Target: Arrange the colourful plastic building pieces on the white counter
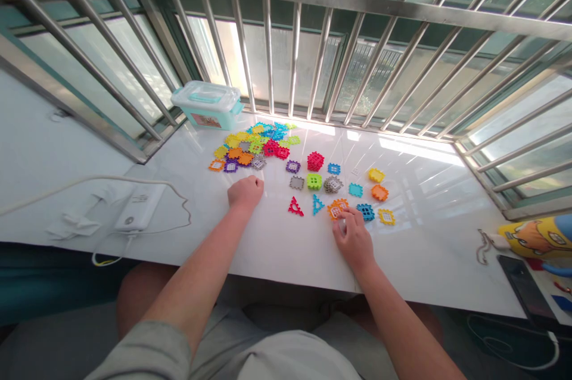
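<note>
My left hand [245,191] rests as a closed fist on the white tabletop, just in front of the heap of plastic building pieces; nothing shows in it. The fingertips of my right hand [355,238] are on an orange window-patterned building block [337,208], partly covering it. Close to that hand lie a dark blue window piece [365,211], a yellow window piece [386,217] and a blue triangle [317,205]. Farther left is a red triangle [295,206]. Behind them sit a green block [314,181], a grey block [333,184] and a red block [315,160].
A lidded teal box [208,107] stands at the back left by the metal window bars [295,58]. The heap of colored pieces [254,146] lies before it. A white power strip [139,207] with cables is at left. At right are a phone [527,287] and a yellow pouch [536,236].
</note>
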{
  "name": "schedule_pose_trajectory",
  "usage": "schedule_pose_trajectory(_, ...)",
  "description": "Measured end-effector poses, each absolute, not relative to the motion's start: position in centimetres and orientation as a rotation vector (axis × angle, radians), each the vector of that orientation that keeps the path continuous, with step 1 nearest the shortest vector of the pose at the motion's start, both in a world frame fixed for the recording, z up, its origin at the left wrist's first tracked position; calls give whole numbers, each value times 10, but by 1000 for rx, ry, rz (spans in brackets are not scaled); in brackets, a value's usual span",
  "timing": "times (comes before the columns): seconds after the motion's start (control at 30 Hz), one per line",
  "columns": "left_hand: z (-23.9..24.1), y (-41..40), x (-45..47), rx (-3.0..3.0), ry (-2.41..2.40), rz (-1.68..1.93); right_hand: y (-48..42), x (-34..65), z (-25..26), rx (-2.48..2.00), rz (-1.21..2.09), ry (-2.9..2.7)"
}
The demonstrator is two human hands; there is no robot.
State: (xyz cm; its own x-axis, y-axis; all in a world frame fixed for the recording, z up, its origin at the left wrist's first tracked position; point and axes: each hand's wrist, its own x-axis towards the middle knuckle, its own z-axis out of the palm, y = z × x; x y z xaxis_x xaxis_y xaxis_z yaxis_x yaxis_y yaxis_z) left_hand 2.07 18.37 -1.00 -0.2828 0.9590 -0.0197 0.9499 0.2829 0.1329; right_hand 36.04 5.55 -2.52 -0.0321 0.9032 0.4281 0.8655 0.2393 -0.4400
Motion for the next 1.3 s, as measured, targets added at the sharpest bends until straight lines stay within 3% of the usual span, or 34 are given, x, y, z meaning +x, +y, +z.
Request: schedule_pose_trajectory(1.3, -9, 183, 21, 1817, 2441, 187, 55, 362, -25, -1633, 134, -1841)
